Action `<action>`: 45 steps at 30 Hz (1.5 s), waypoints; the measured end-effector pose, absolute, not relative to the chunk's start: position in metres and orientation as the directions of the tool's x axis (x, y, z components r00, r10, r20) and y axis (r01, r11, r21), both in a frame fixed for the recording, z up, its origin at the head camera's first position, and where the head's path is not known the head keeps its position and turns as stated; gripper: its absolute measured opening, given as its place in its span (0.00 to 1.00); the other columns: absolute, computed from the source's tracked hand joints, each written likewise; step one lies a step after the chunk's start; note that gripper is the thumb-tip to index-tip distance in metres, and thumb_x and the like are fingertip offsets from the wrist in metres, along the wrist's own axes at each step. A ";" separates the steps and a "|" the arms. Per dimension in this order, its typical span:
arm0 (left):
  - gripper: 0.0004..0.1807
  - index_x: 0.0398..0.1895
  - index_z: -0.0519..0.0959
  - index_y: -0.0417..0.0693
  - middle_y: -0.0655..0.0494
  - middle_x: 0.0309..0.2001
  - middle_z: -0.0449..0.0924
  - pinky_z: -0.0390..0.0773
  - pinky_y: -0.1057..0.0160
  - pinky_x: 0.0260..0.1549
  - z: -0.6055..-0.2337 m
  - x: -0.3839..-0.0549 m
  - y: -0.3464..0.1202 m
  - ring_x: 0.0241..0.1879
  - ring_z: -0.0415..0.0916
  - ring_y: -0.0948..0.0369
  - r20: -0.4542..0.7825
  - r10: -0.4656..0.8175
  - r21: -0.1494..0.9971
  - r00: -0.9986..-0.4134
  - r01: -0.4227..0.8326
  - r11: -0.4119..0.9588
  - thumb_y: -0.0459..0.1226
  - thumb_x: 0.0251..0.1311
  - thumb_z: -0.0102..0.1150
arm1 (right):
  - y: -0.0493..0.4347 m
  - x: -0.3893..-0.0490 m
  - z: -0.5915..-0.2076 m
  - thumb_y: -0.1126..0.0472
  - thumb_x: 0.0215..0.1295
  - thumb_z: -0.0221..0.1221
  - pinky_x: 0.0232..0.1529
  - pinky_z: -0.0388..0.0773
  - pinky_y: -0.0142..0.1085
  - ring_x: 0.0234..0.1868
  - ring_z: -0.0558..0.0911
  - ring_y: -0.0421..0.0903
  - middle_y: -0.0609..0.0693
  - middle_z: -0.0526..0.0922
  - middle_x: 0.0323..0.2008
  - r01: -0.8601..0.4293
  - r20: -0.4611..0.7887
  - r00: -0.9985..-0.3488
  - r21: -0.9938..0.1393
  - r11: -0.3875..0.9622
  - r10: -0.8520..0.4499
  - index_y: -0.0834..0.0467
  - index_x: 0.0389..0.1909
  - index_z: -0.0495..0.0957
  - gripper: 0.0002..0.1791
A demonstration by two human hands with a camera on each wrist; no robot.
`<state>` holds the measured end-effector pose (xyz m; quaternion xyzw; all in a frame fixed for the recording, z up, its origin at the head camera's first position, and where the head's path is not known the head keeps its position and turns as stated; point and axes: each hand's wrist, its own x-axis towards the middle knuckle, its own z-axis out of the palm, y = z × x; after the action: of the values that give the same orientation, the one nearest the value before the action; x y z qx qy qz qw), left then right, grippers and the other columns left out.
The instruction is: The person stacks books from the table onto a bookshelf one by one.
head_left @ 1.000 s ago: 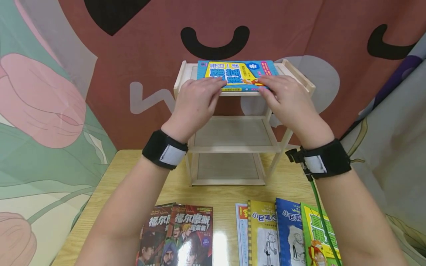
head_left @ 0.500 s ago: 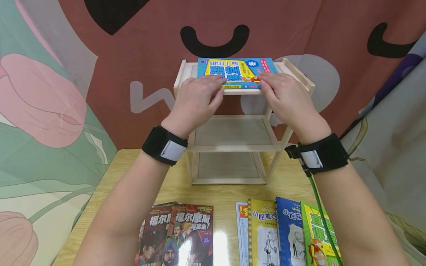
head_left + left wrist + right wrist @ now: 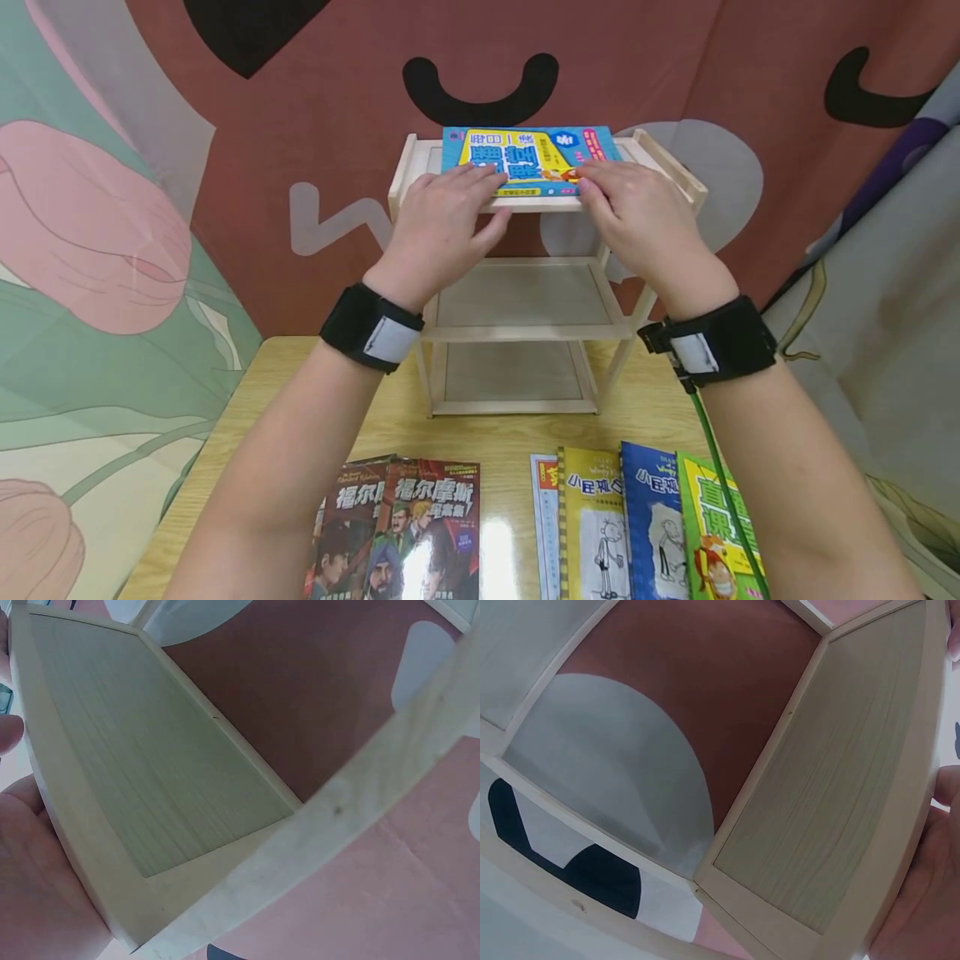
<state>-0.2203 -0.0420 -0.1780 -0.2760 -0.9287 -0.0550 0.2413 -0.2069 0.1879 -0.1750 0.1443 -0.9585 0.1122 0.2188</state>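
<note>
A blue and yellow book point(image 3: 525, 157) lies flat on the top tier of a small pale wooden rack point(image 3: 536, 205), its spine toward me near the front edge. My left hand point(image 3: 442, 217) lies over the book's front left corner, fingers extended and thumb spread away from it. Over the front right part rests my right hand point(image 3: 645, 208), fingers laid on the cover and thumb beside the spine. From below, the left wrist view shows the tier's underside point(image 3: 150, 750) with part of the left hand point(image 3: 45, 877) at its edge. The right hand point(image 3: 922, 892) appears likewise in the right wrist view.
Two lower shelves point(image 3: 525, 292) of the rack stand below. Dark red comic-style books point(image 3: 427, 525) lie on the wooden table point(image 3: 285, 392) at front left. Yellow point(image 3: 592, 517), blue point(image 3: 652, 517) and green point(image 3: 716, 517) books lie at front right. A green cable point(image 3: 712, 442) hangs from the right wristband.
The left thumb has spread away from the book's front edge. The book has shifted slightly back from the tier's front edge, and the right hand has moved slightly left.
</note>
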 end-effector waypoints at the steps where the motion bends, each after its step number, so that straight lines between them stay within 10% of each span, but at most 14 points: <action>1: 0.29 0.68 0.66 0.56 0.60 0.68 0.65 0.62 0.54 0.65 -0.178 -0.220 -0.042 0.68 0.61 0.59 0.479 0.487 -0.033 -0.731 0.539 0.842 0.56 0.68 0.38 | 0.188 -0.207 -0.175 0.43 0.73 0.37 0.69 0.59 0.50 0.69 0.65 0.53 0.52 0.67 0.67 -0.326 0.453 -0.862 -0.150 0.933 -0.229 0.53 0.69 0.63 0.30; 35: 0.32 0.69 0.64 0.51 0.54 0.68 0.65 0.63 0.55 0.65 -0.186 -0.223 -0.040 0.68 0.61 0.56 0.515 0.501 -0.120 -0.695 0.521 0.845 0.55 0.65 0.44 | 0.189 -0.210 -0.186 0.43 0.74 0.36 0.70 0.58 0.48 0.68 0.67 0.51 0.51 0.70 0.65 -0.322 0.539 -0.813 -0.096 0.942 -0.223 0.53 0.67 0.66 0.29; 45: 0.42 0.76 0.44 0.49 0.53 0.76 0.42 0.42 0.46 0.71 -0.196 -0.222 -0.044 0.76 0.35 0.55 0.500 0.495 -0.168 -0.711 0.481 0.860 0.59 0.65 0.41 | 0.192 -0.213 -0.193 0.45 0.74 0.34 0.73 0.44 0.50 0.75 0.49 0.49 0.49 0.57 0.72 -0.325 0.543 -0.806 -0.074 0.943 -0.235 0.51 0.71 0.59 0.29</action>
<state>-0.2223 -0.0436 -0.1961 -0.2638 -0.9248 0.0128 0.2739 -0.2131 0.1916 -0.1930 0.1480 -0.9468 0.0820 0.2738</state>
